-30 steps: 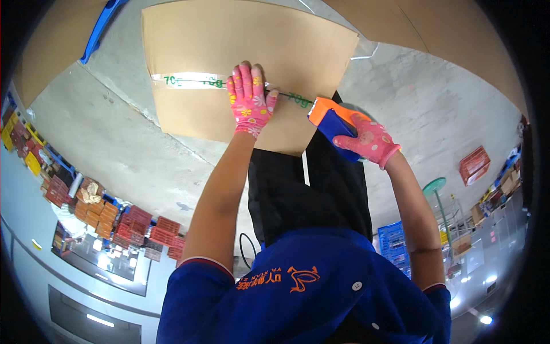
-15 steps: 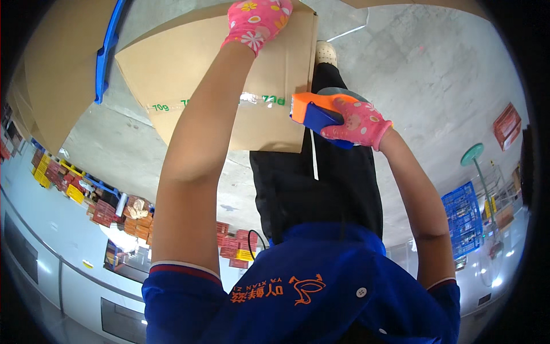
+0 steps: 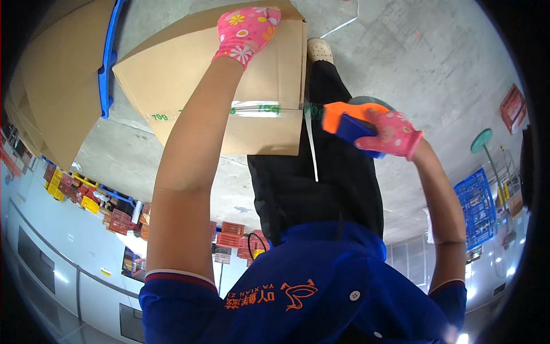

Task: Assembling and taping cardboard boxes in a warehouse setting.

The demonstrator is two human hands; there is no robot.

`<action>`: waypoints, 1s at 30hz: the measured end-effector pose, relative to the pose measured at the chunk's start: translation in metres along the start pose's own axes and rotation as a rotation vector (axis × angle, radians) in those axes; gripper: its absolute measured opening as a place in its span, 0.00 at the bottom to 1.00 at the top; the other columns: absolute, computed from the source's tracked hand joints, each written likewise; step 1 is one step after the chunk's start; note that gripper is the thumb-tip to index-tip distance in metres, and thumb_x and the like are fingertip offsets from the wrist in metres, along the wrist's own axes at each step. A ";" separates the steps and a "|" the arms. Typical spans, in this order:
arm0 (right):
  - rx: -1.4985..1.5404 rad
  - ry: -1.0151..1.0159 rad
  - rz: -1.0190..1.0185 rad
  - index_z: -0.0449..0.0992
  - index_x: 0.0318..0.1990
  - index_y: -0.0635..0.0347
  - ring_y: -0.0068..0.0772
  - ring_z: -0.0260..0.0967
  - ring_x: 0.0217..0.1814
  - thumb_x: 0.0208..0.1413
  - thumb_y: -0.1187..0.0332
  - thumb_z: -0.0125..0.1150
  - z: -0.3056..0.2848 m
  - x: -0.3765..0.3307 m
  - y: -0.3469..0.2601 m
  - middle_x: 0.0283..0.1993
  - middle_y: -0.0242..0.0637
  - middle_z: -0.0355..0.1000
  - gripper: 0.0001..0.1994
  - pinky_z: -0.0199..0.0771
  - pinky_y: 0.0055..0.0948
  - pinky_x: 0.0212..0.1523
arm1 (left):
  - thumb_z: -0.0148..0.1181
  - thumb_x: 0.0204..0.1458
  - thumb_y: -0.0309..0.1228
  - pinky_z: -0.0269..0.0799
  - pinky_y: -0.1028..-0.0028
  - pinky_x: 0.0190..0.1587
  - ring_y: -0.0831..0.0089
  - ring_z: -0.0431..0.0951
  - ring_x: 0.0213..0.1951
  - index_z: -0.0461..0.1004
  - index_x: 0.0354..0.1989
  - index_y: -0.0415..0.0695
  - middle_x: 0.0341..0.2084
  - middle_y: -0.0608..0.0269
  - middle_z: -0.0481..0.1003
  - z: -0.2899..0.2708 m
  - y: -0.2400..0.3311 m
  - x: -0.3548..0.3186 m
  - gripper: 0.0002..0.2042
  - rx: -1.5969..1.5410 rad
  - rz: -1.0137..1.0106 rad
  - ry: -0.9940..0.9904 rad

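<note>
While right hand [image 3: 392,135] grips tape dispenser [image 3: 349,123], nose points frame-left, long axis slanting | left hand [image 3: 249,33]: grip unclear | tape [image 3: 266,112]: green print

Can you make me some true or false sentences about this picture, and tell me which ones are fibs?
1. The right hand holds an orange and blue tape gun. True.
2. The left hand is bare. False: it wears a pink flowery glove.
3. Tape with green print is on the cardboard box. True.
4. The shoe is black. False: it is cream-coloured.
</note>
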State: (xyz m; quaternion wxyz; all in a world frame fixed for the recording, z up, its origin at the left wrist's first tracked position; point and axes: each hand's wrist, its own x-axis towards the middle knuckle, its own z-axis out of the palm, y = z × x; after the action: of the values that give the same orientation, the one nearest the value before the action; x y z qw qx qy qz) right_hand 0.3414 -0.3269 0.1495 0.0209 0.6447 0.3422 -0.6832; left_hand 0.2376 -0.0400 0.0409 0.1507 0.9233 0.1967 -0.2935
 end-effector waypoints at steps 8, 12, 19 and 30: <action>0.125 0.026 0.124 0.71 0.45 0.61 0.48 0.70 0.45 0.42 0.51 0.64 -0.001 -0.001 0.056 0.40 0.48 0.73 0.27 0.67 0.38 0.46 | 0.32 0.58 0.48 0.70 0.61 0.37 0.56 0.76 0.36 0.76 0.37 0.52 0.33 0.58 0.77 0.002 -0.010 -0.006 0.22 0.036 0.010 -0.020; 0.115 -0.003 0.122 0.68 0.51 0.64 0.45 0.70 0.48 0.41 0.50 0.64 0.011 0.064 0.061 0.44 0.48 0.73 0.33 0.67 0.36 0.49 | 0.39 0.55 0.44 0.68 0.62 0.40 0.57 0.75 0.38 0.75 0.39 0.54 0.35 0.58 0.77 0.000 -0.005 -0.009 0.16 -0.052 -0.018 0.012; 0.072 0.058 0.131 0.71 0.50 0.56 0.43 0.69 0.51 0.41 0.42 0.60 0.035 0.139 0.029 0.47 0.44 0.72 0.33 0.66 0.37 0.51 | 0.47 0.55 0.42 0.58 0.58 0.57 0.49 0.64 0.56 0.67 0.53 0.38 0.56 0.42 0.63 0.037 -0.009 -0.049 0.23 0.140 0.099 0.730; 0.004 0.071 0.065 0.73 0.46 0.60 0.46 0.71 0.48 0.38 0.42 0.59 0.029 0.144 0.012 0.43 0.46 0.74 0.33 0.68 0.38 0.48 | 0.35 0.61 0.43 0.43 0.46 0.64 0.33 0.42 0.63 0.43 0.63 0.28 0.61 0.27 0.43 0.160 -0.157 -0.194 0.31 0.122 -0.987 0.588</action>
State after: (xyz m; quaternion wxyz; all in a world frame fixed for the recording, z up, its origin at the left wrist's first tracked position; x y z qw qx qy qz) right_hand 0.2975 -0.2906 0.0131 0.0297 0.6795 0.3203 -0.6594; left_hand -0.0561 -0.0183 0.0066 -0.1184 0.7718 0.6207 -0.0710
